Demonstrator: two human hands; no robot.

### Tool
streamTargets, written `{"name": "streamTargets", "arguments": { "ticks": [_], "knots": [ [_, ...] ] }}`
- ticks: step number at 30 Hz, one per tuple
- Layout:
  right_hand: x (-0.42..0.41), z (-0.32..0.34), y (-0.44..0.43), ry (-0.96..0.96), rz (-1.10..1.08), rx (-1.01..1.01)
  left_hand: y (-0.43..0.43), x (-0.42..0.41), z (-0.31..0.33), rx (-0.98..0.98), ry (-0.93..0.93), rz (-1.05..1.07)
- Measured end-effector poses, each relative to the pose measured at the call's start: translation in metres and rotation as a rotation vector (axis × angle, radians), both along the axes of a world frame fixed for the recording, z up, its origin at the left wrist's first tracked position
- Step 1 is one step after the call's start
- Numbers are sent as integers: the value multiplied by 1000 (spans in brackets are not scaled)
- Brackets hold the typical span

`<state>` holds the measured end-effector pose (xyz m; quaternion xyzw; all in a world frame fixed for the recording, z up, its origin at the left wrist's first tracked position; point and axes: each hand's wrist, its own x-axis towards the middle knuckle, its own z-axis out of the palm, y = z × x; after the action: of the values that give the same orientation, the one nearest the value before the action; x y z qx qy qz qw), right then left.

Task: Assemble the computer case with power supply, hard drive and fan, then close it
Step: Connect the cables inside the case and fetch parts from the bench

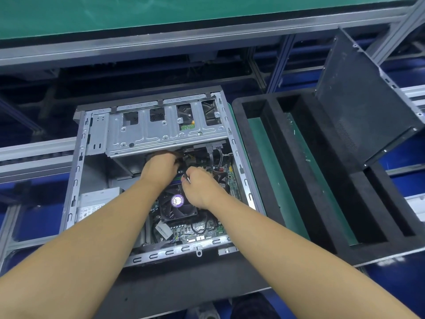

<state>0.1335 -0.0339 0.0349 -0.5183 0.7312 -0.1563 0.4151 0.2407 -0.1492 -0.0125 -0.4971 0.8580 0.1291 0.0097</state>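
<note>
The open computer case (79,157) lies on its side on a dark mat. A silver drive cage (147,134) spans its far end, with a hard drive (186,120) showing through a cutout. The power supply (92,203) sits at the near left. A black CPU fan (177,207) with a purple label sits on the motherboard (202,229). My left hand (161,166) is closed on a bundle of black cables (181,155) just under the cage. My right hand (199,185) pinches a thin cable end beside it, above the fan.
A black foam tray (322,203) with long slots stands to the right of the case. The dark side panel (358,97) leans upright at the tray's far end. A green shelf (161,12) on aluminium framing runs across the back. Blue bins lie below.
</note>
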Motion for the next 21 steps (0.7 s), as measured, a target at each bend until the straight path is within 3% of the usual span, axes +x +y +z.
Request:
{"name": "streamTargets", "arguments": {
  "ticks": [11, 16, 21],
  "knots": [
    [1, -1, -1, -9, -18, -24, 6, -2, 9, -10, 26, -23],
    [2, 4, 2, 35, 109, -40, 11, -5, 15, -34, -25, 13],
    [1, 9, 5, 80, 198, -50, 14, -5, 17, -28, 91, 120]
  ]
}}
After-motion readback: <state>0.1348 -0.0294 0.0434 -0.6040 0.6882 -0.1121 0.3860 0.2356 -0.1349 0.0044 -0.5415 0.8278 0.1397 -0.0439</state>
